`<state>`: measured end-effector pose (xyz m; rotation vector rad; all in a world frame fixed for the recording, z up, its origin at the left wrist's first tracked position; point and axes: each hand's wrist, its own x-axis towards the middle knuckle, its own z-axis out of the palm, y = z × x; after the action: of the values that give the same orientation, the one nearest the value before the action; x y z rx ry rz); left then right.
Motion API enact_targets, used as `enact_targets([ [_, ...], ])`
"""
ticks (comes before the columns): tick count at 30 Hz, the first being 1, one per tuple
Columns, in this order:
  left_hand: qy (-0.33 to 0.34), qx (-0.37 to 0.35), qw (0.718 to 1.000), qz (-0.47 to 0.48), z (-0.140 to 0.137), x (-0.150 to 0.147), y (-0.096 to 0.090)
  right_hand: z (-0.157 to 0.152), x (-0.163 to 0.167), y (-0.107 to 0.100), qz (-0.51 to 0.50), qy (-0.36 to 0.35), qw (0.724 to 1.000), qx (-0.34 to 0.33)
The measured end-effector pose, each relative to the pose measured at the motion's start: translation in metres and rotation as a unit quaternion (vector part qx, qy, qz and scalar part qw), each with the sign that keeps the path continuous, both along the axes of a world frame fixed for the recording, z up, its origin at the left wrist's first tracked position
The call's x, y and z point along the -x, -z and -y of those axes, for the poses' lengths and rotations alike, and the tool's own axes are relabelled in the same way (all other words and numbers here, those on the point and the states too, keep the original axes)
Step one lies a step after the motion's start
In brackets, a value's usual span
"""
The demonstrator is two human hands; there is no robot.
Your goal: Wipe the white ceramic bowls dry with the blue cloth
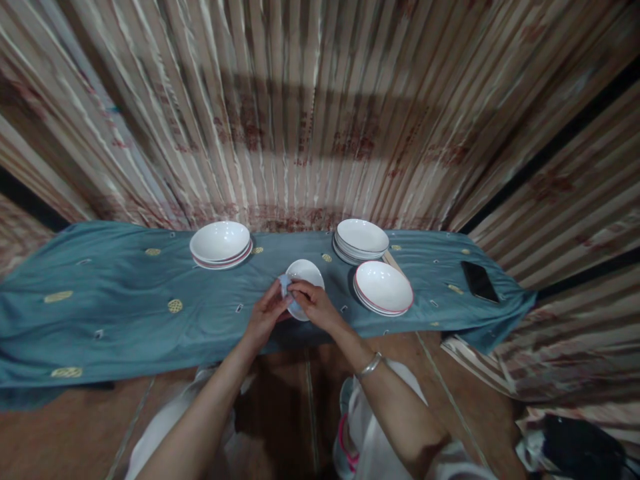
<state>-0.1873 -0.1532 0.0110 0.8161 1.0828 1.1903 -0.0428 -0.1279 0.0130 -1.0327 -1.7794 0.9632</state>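
My one camera sits on my head and looks forward and down. It is near my left grip and right grip, which show just below the middle. My arms come in from about seven and five o'clock. The surface runs from about nine to three, a curtain fills twelve, and the floor is at six.

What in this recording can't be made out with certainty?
All in the head view:
- Small white bowl: partly covered by the left hand and right hand; whether it is lifted is unclear.
- Light-blue item: too small and partly covered by the hands; its full shape and which hand grips it are unclear.
- Wooden strip: partly hidden by the red-rimmed bowls.
- Dark object: cut off by the bottom edge.
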Motion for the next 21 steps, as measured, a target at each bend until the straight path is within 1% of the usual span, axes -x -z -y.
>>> enact_targets([
  [7, 0.035, -0.035, 0.999, -0.008, 0.002, -0.001, -0.006, -0.008, 0.003, 0.007, 0.116, 0.036, 0.991, -0.059],
  [14, 0.039, -0.036, 0.999, -0.008, 0.003, -0.001, -0.007, -0.014, 0.004, 0.018, 0.207, 0.057, 0.974, -0.074],
  [17, 0.04, -0.036, 0.998, -0.009, 0.003, -0.001, -0.006, -0.011, 0.001, 0.017, 0.264, 0.07, 0.958, -0.083],
  [21, 0.036, -0.033, 0.999, -0.008, 0.004, -0.001, -0.006, -0.005, -0.005, 0.008, 0.336, 0.062, 0.936, -0.087],
])
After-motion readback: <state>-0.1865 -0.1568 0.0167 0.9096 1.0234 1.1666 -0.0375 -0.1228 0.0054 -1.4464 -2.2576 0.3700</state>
